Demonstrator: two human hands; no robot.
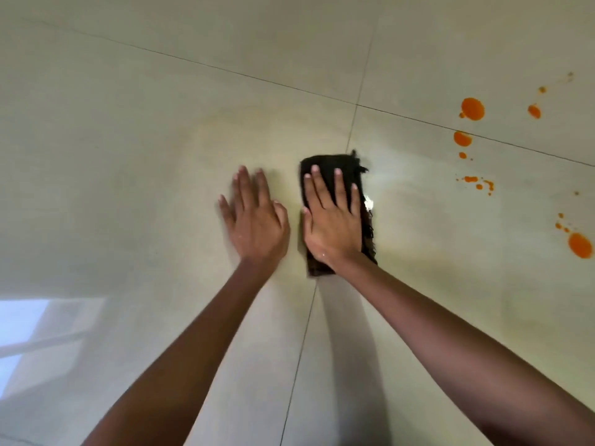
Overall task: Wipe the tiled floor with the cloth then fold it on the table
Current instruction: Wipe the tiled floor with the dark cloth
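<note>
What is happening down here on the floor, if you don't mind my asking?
A person presses a folded dark cloth onto the tiled floor with the flat right hand. The left hand rests flat on the bare tile beside it. Orange splashes lie off to the right, not yet wiped.
</note>
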